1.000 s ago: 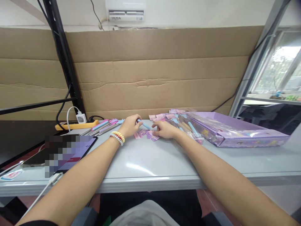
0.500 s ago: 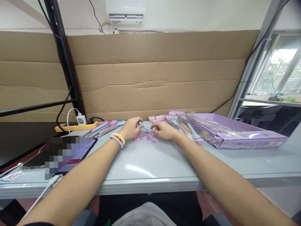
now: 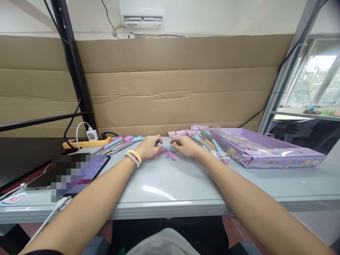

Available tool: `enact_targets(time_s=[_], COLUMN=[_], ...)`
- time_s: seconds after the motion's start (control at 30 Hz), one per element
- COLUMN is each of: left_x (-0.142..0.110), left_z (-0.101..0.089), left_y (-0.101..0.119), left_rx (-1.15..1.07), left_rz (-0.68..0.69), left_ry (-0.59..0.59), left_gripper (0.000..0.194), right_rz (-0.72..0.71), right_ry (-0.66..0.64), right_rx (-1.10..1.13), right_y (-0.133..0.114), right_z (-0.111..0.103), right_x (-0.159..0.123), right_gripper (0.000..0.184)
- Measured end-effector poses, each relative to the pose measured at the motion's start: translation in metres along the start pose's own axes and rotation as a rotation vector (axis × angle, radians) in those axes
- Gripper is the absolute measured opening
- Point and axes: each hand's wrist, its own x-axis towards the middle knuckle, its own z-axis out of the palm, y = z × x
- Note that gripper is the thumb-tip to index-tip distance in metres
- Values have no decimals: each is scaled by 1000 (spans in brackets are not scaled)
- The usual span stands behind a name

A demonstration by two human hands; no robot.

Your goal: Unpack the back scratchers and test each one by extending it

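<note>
Glossy grey tabletop (image 3: 170,184), slim blue rod (image 3: 167,147) between hands (image 3: 148,146) (image 3: 184,146)

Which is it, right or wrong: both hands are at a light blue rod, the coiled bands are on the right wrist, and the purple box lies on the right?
Wrong: in the head view, the coiled bands are on the left wrist, not the right. The rest holds: left hand and right hand at the light blue rod, purple box on the right.
</note>
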Motion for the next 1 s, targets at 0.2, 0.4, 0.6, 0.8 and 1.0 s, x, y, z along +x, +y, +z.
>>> enact_targets(time_s=[0.2, 0.4, 0.6, 0.8, 1.0], left_x=[-1, -1, 1, -1, -1], left_z=[2, 1, 1, 5, 6], left_y=[2, 7, 0, -1, 1], left_rx=[-117, -159, -66, -83, -19], left_rz=[-16, -26, 13, -16, -15], left_ry=[-8, 83, 81, -123, -139], left_gripper=[11, 10, 11, 17, 17], right_rz=[13, -55, 9, -62, -143], right_ry=[63, 3, 20, 180, 147], right_rx=[64, 16, -7, 94, 320], right_y=[5, 2, 1, -3, -8], right_z=[2, -1, -1, -1, 3], right_x=[1, 0, 0, 0, -1], right_gripper=[41, 33, 31, 23, 29])
